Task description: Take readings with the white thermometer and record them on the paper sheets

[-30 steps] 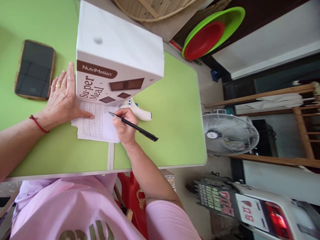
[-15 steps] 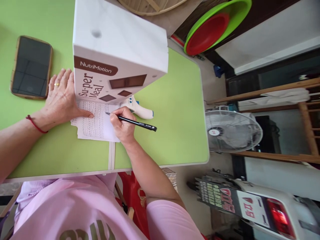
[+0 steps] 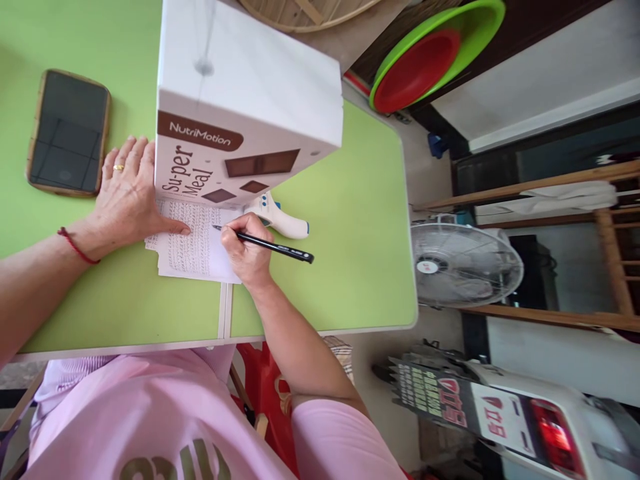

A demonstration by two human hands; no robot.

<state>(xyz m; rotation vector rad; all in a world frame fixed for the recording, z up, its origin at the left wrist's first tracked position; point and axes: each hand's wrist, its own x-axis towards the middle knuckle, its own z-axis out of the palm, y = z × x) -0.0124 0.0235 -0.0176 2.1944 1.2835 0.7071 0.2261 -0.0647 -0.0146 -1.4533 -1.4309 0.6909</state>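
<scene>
My right hand [image 3: 249, 252] grips a black pen [image 3: 275, 247], its tip at the sheet of paper [image 3: 193, 243], which carries dense rows of handwriting. My left hand [image 3: 129, 197] lies flat with fingers stretched, its thumb on the paper's left part and its fingertips beside the white box [image 3: 250, 87]. That box, printed "NutriMotion Su-per Meal", stands just beyond the paper and hides its far edge. A phone [image 3: 70, 132] with a dark screen lies left of my left hand. Behind my right hand is a white handheld device [image 3: 287, 223], partly hidden by the box.
The green table [image 3: 360, 267] has a pale seam and a rounded right edge. Beyond it stand a fan [image 3: 467, 263], a green basin [image 3: 480, 33] holding a red basin [image 3: 417, 70], and a white scooter [image 3: 595, 427]. A red chair [image 3: 273, 393] is below the table edge.
The box, phone and left hand appear slightly farther right in view. The pen stays at nearly the same spot on the paper, and both hands keep their poses.
</scene>
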